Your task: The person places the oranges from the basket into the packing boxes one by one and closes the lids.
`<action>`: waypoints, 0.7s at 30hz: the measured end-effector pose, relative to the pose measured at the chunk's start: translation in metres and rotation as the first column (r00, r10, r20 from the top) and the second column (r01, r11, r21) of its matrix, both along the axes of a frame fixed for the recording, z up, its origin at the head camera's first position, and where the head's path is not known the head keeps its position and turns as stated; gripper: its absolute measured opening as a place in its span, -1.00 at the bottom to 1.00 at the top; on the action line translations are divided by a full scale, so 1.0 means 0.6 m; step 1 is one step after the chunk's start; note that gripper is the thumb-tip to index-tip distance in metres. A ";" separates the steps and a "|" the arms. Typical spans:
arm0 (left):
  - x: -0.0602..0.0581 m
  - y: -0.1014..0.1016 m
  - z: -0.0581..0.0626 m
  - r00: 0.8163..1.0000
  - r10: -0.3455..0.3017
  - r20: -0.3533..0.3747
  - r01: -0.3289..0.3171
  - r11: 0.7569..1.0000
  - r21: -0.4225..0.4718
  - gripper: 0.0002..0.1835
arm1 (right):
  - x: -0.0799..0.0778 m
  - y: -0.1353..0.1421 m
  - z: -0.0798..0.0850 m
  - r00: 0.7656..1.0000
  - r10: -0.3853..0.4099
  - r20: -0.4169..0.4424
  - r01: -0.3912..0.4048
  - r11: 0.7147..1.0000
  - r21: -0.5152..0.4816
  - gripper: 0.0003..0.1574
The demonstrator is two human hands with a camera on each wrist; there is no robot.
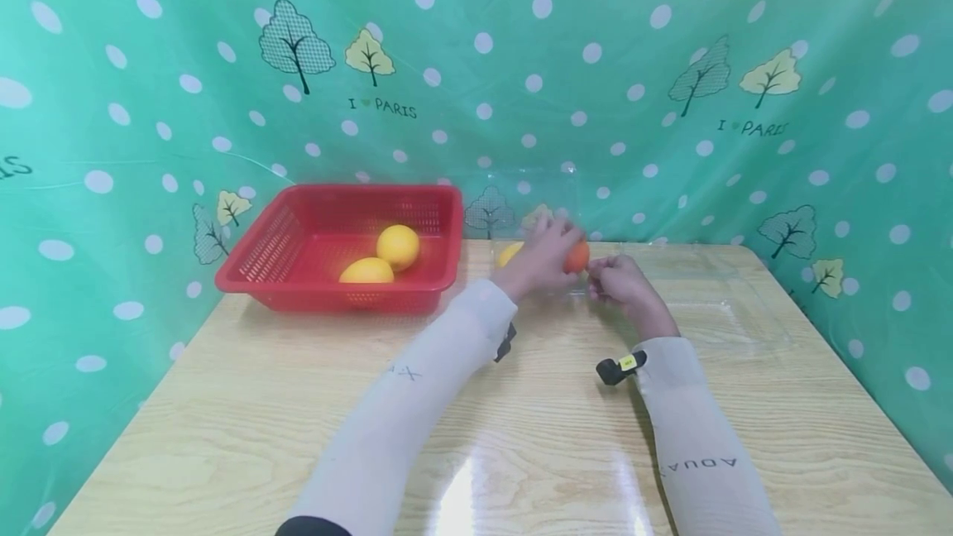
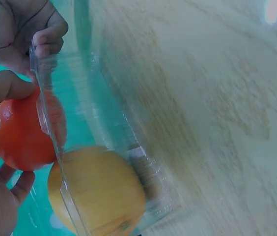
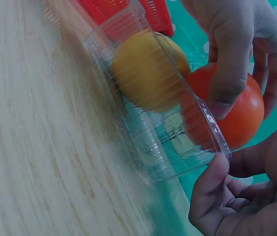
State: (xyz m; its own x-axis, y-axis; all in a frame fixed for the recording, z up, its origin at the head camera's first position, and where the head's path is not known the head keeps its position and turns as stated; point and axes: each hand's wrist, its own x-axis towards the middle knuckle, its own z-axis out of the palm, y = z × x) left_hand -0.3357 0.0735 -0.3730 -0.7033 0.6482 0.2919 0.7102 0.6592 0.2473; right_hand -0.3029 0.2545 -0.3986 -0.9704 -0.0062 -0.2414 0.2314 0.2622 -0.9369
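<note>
My left hand (image 1: 543,253) grips a glossy orange (image 3: 244,115) from above, thumb on one side and fingers on the other. Part of the orange lies behind the wall of a clear plastic clamshell box (image 2: 87,73). Inside that box sits a larger yellow fruit (image 2: 99,191), near its left end. With thumb and fingers, my right hand (image 3: 251,191) pinches the box's rim at the right corner. In the head view, my left hand covers most of the box and part of the yellow fruit.
To the left stands a red plastic basket (image 1: 342,298) with two yellow fruits (image 1: 398,247) in it. Another clear plastic container (image 1: 733,325) lies open on the right of the wooden table (image 1: 551,453). A green dotted curtain (image 1: 633,48) hangs behind the table.
</note>
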 end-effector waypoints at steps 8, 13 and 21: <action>0.008 0.004 -0.004 1.000 0.012 0.012 -0.012 1.000 -0.024 -0.30 | 0.000 0.000 -0.001 1.000 -0.005 0.016 0.006 0.999 -0.035 -0.73; 0.014 0.000 -0.004 1.000 0.021 0.022 -0.020 0.999 -0.041 -0.26 | 0.000 -0.001 -0.001 1.000 -0.011 0.022 0.012 0.999 -0.034 -0.72; 0.018 0.000 -0.009 0.998 -0.006 0.070 0.015 0.993 -0.119 -0.29 | -0.001 0.001 -0.003 1.000 -0.010 0.017 0.011 0.999 -0.036 -0.61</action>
State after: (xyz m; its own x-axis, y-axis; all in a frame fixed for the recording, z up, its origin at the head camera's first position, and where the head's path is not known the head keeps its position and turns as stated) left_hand -0.3247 0.0736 -0.3782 -0.7121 0.6828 0.1631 0.7011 0.6795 0.2161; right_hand -0.3035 0.2550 -0.4003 -0.9664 -0.0047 -0.2572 0.2495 0.2261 -0.9416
